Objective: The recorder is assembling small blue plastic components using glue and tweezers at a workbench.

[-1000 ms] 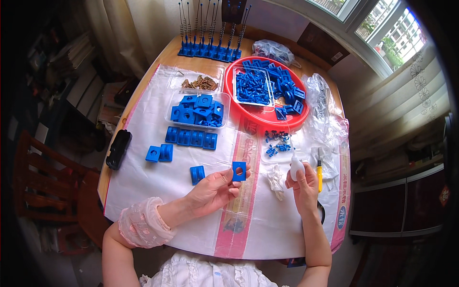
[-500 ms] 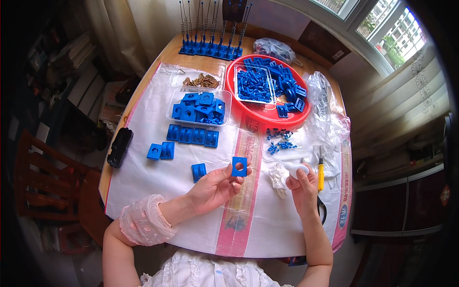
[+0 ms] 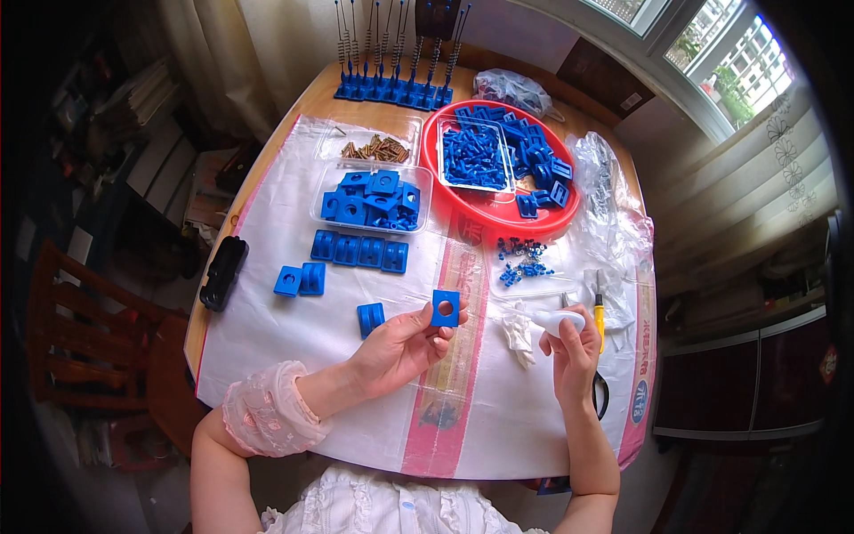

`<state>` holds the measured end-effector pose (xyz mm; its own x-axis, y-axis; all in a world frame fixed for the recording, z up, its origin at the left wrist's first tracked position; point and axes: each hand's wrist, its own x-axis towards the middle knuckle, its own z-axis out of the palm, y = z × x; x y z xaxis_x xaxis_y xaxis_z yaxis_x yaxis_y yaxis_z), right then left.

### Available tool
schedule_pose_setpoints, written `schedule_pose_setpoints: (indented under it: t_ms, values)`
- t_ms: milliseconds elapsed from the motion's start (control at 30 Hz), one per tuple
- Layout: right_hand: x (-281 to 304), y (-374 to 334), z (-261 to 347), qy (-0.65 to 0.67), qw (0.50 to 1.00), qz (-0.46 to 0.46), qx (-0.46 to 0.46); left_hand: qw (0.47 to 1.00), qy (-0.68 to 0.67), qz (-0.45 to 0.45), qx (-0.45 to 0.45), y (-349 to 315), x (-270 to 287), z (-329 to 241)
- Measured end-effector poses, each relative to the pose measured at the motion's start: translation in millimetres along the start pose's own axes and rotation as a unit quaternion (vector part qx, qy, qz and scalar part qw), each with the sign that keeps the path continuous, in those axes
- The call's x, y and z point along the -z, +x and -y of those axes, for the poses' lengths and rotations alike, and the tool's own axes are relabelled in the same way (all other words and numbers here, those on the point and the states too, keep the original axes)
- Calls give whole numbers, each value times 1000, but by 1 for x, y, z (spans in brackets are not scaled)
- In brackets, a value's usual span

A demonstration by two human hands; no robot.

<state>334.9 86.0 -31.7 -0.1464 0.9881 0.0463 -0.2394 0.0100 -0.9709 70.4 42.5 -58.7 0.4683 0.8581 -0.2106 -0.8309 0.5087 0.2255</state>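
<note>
Between the thumb and fingers of my left hand [image 3: 396,354] is a square blue plastic plate [image 3: 454,301] with a round hole, tilted up above the table. My right hand [image 3: 571,351] is closed round a small white squeeze bottle [image 3: 560,320] whose narrow end points left toward the plate, the two still apart. Just behind my left hand lies a blue ridged block [image 3: 370,316]. A crumpled white tissue [image 3: 517,336] rests beside the bottle. More blue ridged blocks [image 3: 358,251] form a row farther back, and a joined pair [image 3: 300,279] lies to the left.
Blue plates fill a clear tub [image 3: 374,227]; brass-coloured pins [image 3: 376,149] lie behind it. A red basin [image 3: 498,222] holds blue parts. Small blue and black bits [image 3: 522,262] are at centre right, near a yellow-handled tool [image 3: 600,320]. Blue stands with springs [image 3: 391,92] line the back.
My right hand has turned and shifted slightly right, and the white bottle now lies more level and shows more of its length. My left hand and the plate have stayed put.
</note>
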Motion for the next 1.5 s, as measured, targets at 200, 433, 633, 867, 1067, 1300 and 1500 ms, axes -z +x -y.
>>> schedule_pose_setpoints:
  t_ms: [200, 433, 633, 867, 1067, 1300, 1500]
  values:
    - [-4, -3, 7, -29, 999, -7, 31, 1000, 21, -16, -1, 0, -1, 1]
    - [-9, -4, 10, -47, 998, -21, 44, 999, 32, -36, 1, 1, 3, 2]
    - [-5, -4, 6, -6, 999, -18, 32, 998, 38, -44, 4, 1, 4, 3]
    - [-6, -5, 6, -8, 999, -19, 27, 998, 44, -46, 7, 1, 4, 3]
    - [-7, -6, 8, -6, 999, -23, 26, 998, 48, -40, 9, 1, 5, 4]
    - [-6, -6, 7, -15, 999, -23, 35, 998, 53, -44, 12, 1, 3, 3]
    - [-9, -6, 9, -21, 999, -25, 35, 998, 54, -41, 12, 0, 2, 3]
